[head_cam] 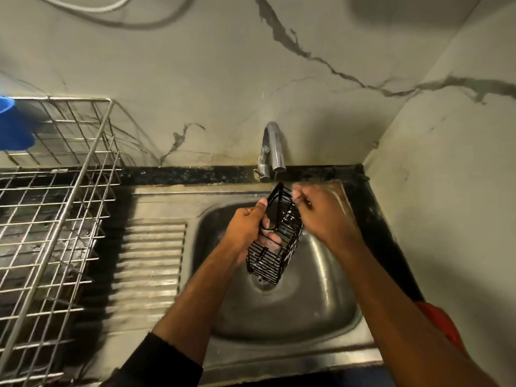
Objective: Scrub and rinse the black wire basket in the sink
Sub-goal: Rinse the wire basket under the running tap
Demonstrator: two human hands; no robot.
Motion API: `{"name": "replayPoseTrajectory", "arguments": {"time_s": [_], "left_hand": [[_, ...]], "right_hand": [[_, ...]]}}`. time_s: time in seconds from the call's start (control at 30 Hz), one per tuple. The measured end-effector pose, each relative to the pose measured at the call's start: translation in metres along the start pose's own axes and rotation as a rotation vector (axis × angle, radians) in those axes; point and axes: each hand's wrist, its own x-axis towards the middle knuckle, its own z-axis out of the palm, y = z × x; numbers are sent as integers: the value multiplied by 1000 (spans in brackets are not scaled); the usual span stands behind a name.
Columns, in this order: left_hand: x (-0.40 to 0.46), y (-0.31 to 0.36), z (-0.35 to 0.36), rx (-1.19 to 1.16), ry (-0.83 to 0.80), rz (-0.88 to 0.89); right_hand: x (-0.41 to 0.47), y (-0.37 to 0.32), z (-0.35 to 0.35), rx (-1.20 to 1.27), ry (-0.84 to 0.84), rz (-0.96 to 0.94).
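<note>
The black wire basket (pixel 275 241) hangs tilted over the steel sink (pixel 321 311), its top end under the tap (pixel 272 148). A thin stream of water runs from the spout onto it, and white suds speckle its wires. My left hand (pixel 248 227) grips the basket's left side, fingers curled through the wires. My right hand (pixel 315 210) is at the basket's upper right edge, fingers bent and blurred; whether it holds a scrubber is hidden.
A large steel wire dish rack (pixel 55 219) stands on the black counter at the left, with a blue plastic item (pixel 11 127) at its far corner. A ribbed drainboard (pixel 150 263) lies between rack and bowl. Something red (pixel 438 322) sits at the sink's right edge.
</note>
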Motion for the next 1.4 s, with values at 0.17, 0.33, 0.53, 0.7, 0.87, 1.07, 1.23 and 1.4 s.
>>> {"name": "replayPoseTrajectory", "arguments": {"time_s": [0.17, 0.33, 0.53, 0.7, 0.87, 1.07, 1.23, 1.4], "left_hand": [[-4, -4, 8, 71, 118, 69], [-15, -12, 6, 59, 133, 84], [-23, -9, 1, -11, 181, 165], [-32, -9, -6, 7, 223, 163], [-39, -14, -15, -58, 247, 205], [-39, -20, -24, -74, 264, 173], [-36, -23, -25, -11, 229, 188], [-26, -19, -23, 17, 208, 212]], "right_hand": [[-11, -6, 28, -298, -422, -417], [31, 8, 7, -418, -460, -286], [14, -10, 30, -301, -507, -524], [53, -4, 22, -162, -418, -171], [56, -39, 33, 754, -200, 264], [63, -41, 30, 1461, -313, 753], [72, -38, 18, 1479, -304, 733], [72, -28, 8, 1324, -385, 660]]}}
